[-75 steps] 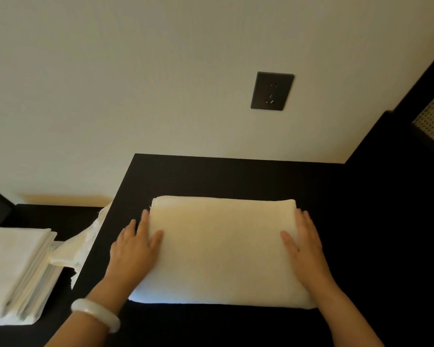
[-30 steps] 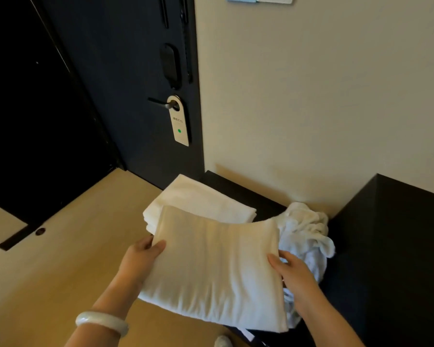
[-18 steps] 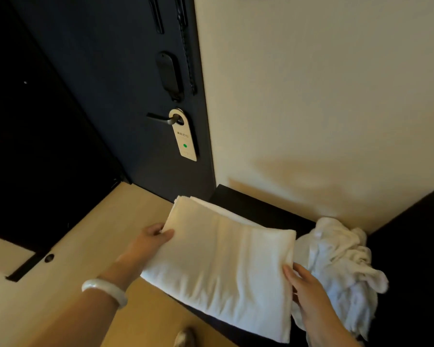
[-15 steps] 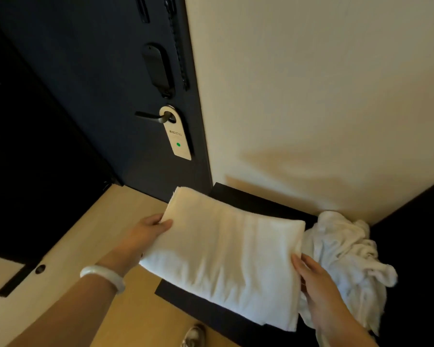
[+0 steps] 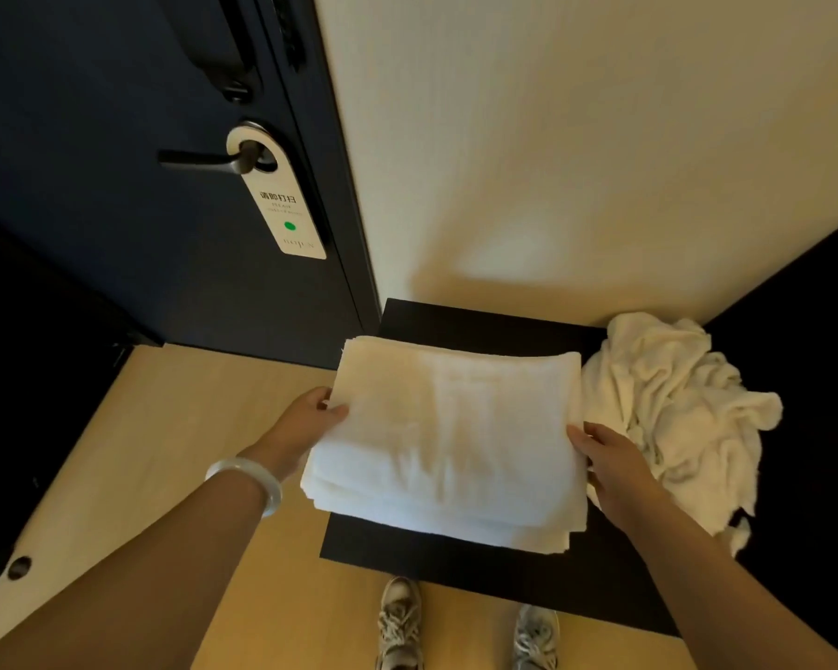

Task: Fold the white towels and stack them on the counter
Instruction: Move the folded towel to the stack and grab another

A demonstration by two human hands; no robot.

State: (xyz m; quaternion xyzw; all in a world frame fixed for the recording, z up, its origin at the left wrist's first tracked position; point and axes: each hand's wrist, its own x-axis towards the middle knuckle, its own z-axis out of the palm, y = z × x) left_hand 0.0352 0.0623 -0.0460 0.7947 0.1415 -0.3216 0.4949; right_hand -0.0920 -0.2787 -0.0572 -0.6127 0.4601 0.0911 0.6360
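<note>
On the low black surface (image 5: 480, 321) against the cream wall, a stack of folded white towels (image 5: 448, 442) is lying flat, its layered edges showing at the near side. The left hand (image 5: 306, 420), wearing a pale white bangle (image 5: 250, 483) at the wrist, is pinching the stack's left edge with the thumb on top and the fingers tucked beneath. The right hand (image 5: 610, 464) is grasping the right edge the same way, its fingers hidden under the cloth. Just beside it, a crumpled heap of unfolded white towels (image 5: 673, 403) is sitting on the same surface.
</note>
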